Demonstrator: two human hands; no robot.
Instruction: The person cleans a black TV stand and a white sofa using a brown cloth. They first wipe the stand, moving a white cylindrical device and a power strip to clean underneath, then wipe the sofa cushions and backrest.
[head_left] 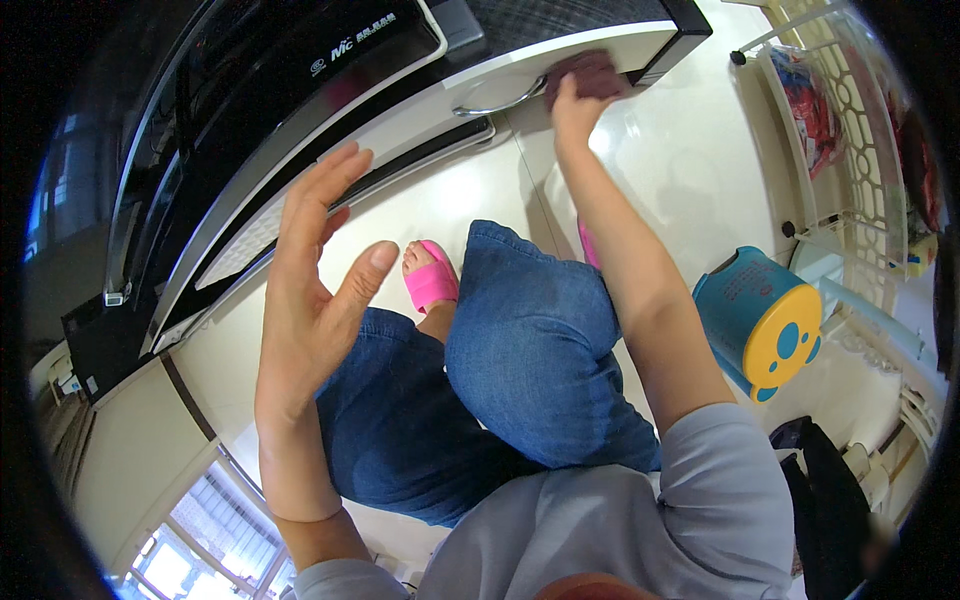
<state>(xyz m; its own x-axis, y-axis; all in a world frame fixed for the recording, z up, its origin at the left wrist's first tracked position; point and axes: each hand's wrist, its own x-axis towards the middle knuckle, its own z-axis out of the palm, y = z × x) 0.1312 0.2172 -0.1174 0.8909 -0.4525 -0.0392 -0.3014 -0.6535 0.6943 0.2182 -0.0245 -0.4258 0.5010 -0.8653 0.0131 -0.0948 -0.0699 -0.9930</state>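
Observation:
My right hand is closed on a dark maroon cloth. It presses the cloth to the white drawer front of a low black-and-white cabinet, just right of a curved metal handle. My left hand is raised in front of the cabinet with its fingers stretched and thumb apart. Nothing is in it, and it appears to be apart from the cabinet.
Black electronics with a glossy front stand on the cabinet. A blue and yellow step stool sits at my right, near a white wheeled rack holding packages. My knees in jeans and a pink slipper are below.

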